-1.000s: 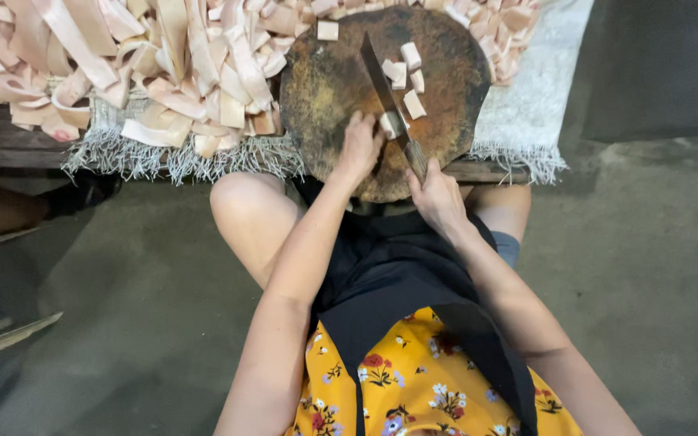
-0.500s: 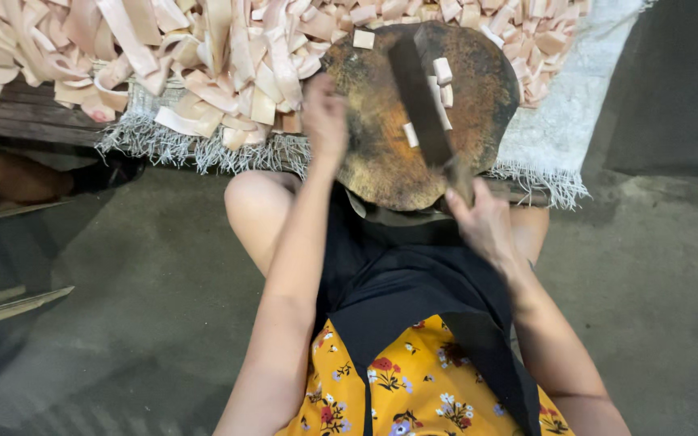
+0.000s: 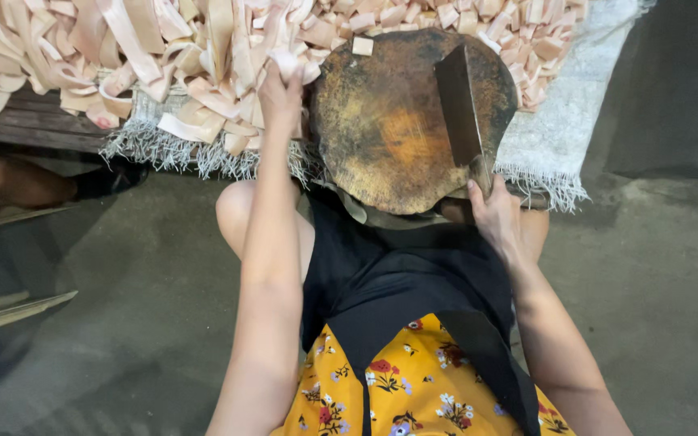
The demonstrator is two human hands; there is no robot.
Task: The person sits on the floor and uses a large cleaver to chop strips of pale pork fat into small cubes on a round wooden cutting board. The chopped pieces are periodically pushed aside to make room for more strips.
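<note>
Pale strips (image 3: 203, 56) apparently gripped by left hand (image 3: 280, 89), right hand (image 3: 498, 218) holding cleaver (image 3: 458, 105)

A fringed pale cloth (image 3: 539, 157) is covering the dark wooden desk (image 3: 34, 129); grey concrete floor (image 3: 147, 323) is lying below, small cut pieces (image 3: 527, 32) heaping at top right.

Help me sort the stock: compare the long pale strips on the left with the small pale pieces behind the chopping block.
The long strips are ribbon-like, curled and tangled; the small pieces are short, blocky chunks. The left hand grips a strip; no hand touches the pieces. Both are pale pink-cream and heaped on the white fringed cloth.
</note>
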